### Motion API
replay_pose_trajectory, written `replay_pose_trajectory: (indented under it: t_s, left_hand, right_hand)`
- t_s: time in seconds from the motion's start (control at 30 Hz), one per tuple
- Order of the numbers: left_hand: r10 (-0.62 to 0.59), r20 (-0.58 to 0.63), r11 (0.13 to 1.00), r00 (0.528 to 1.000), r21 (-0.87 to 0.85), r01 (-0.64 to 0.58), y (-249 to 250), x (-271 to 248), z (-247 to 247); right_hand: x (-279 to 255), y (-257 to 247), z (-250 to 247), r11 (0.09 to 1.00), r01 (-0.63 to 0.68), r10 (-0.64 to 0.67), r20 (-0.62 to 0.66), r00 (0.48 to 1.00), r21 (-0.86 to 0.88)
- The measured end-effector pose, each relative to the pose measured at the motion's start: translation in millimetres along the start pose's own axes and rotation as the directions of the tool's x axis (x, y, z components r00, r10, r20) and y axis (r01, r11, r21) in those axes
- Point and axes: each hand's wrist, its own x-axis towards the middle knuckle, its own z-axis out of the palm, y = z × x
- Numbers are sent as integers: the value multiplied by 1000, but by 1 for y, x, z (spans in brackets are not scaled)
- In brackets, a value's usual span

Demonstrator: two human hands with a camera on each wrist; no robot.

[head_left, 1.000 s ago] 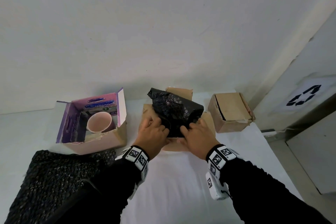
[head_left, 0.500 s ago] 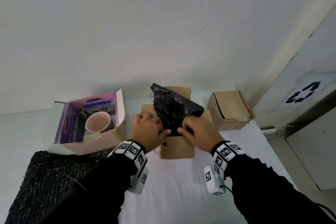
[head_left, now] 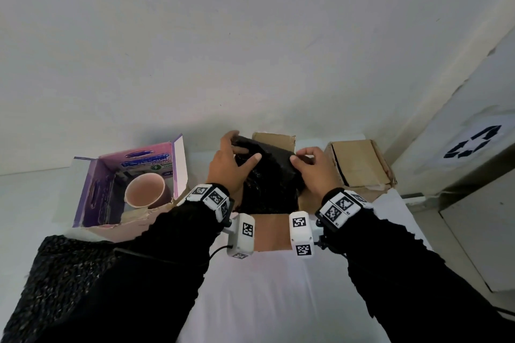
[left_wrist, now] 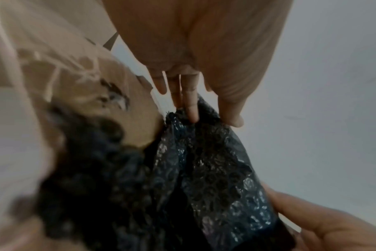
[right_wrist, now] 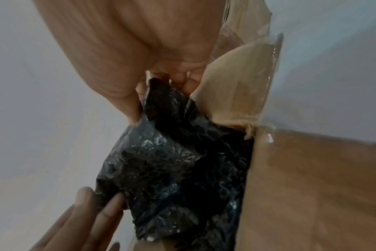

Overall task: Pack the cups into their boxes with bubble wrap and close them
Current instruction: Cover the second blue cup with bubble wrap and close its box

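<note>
A black bubble wrap bundle [head_left: 267,178] sits in the open brown box [head_left: 271,228] at the middle of the table. My left hand [head_left: 239,147] curls over the bundle's far left corner, fingers on top and thumb on its near face. My right hand [head_left: 301,159] pinches its right edge. In the left wrist view my left hand [left_wrist: 213,118] meets the bubble wrap [left_wrist: 204,169] at its top edge. In the right wrist view my right hand [right_wrist: 157,95] pinches the bubble wrap [right_wrist: 172,161] beside a box flap [right_wrist: 236,88]. A pink cup [head_left: 145,189] lies unwrapped in a purple box [head_left: 92,195] on the left.
A closed brown box [head_left: 359,164] stands at the right, near the table's edge. A loose sheet of black bubble wrap [head_left: 55,287] lies at the front left. The white wall runs close behind the boxes. A grey bin with a recycling sign [head_left: 473,145] stands at far right.
Both hands have moved from the near side of the bundle up to its far top corners. The bundle now sits lower in the brown box.
</note>
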Motion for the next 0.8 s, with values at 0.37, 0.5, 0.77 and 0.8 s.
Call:
replay_pose_trajectory:
  t_s: [0.37,0.5,0.77,0.8]
  left_hand:
    - [-47,21,960,999,-275,51,-13,-4,6]
    - [-11,-40,962,999,-275,-1,-1,-10,8]
    - [173,196,671,965,694,-261,-8,-22,-5]
    - [176,215,612,961,740,-278,-9,-24,-7]
  right_hand:
    - [-27,-9,-5,889,408,-437,122,891,208]
    - [-19,-1,-7,916,399,-402,91,911,46]
    - [-24,4,9,509,372,-522,66,851,-776]
    - [-25,6,12,469,349,-547,44,836,-811]
